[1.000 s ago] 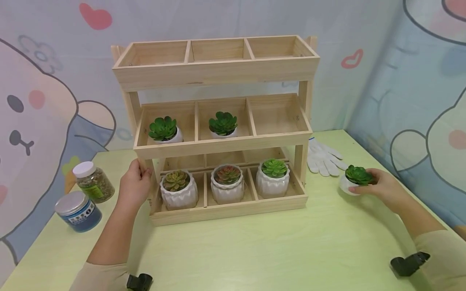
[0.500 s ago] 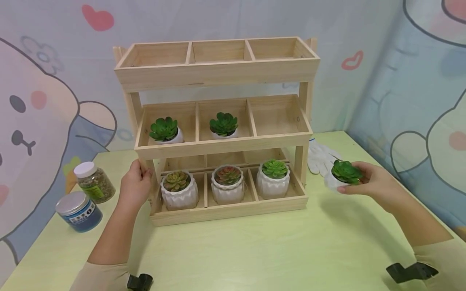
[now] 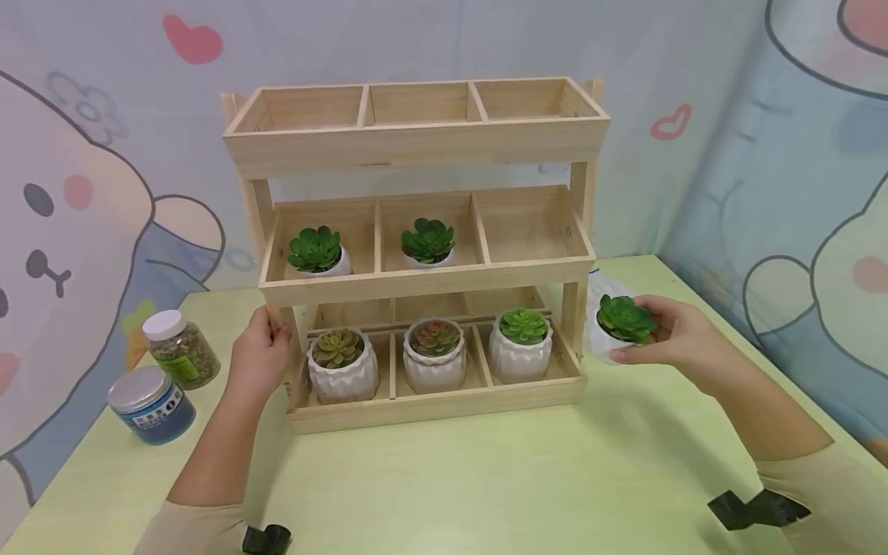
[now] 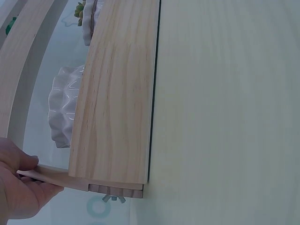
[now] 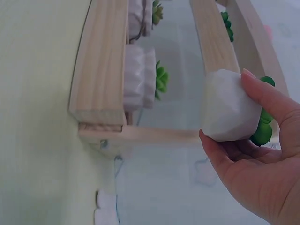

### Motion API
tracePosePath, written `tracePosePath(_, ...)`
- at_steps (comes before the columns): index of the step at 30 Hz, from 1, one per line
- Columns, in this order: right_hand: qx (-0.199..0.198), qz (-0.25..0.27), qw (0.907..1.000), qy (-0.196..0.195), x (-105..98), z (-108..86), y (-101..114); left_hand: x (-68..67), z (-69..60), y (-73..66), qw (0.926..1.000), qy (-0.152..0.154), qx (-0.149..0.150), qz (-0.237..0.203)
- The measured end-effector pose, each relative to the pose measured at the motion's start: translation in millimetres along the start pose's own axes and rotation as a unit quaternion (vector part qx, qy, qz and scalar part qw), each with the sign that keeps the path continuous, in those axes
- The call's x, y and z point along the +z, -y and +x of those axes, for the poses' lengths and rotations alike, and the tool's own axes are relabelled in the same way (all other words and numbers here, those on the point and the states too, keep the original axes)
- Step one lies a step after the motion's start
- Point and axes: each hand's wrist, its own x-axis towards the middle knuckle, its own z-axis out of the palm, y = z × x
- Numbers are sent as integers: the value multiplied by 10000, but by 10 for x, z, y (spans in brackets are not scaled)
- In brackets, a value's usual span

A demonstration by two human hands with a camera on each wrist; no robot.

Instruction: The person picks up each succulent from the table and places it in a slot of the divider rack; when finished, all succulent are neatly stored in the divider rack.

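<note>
My right hand (image 3: 683, 339) holds a potted succulent (image 3: 627, 319) above the table, just right of the wooden shelf (image 3: 430, 412). In the right wrist view, thumb and fingers grip its white faceted pot (image 5: 230, 105). My left hand (image 3: 258, 354) grips the shelf's left side post; the left wrist view shows the thumb and fingers (image 4: 44, 192) pinching that wood. Two green succulents (image 3: 315, 249) in small white pots stand in the left and middle compartments of the middle tier. On the bottom tier, three succulents sit in ribbed white pots (image 3: 434, 366), one per compartment.
White gloves (image 3: 605, 287) lie on the table behind the held pot, partly hidden. At the left stand a jar of granules (image 3: 182, 353) with a white lid and a blue jar (image 3: 153, 407). A patterned curtain (image 3: 416, 38) hangs behind the shelf.
My right hand has lifted the potted succulent off the table and carried it left towards the shelf. My left hand keeps its grip on the post.
</note>
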Motion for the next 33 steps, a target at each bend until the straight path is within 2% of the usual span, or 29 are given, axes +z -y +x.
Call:
tracePosePath(4, -57, -18, 9999, 107, 66, 98, 135, 3, 10, 5, 10000, 13, 14, 22)
tracePosePath(12, -250, 351, 9983, 380, 120, 271, 515, 11, 20, 33, 9999, -60, 80, 30)
tracePosePath(18, -185, -103, 9996, 178, 146, 370, 725, 10, 15, 28, 9999, -37, 84, 64)
tracePosePath(21, -143, -346, 9993, -84, 156, 437, 791, 4, 11, 18, 9999, 14, 92, 49)
tracePosePath(25, -39, -391, 9983, -435, 174, 551, 869, 4, 7, 17, 9999, 37, 90, 29)
tracePosePath(33, -21, -771, 9936, -822, 227, 823, 968, 12, 5, 36, 9999, 8, 105, 22)
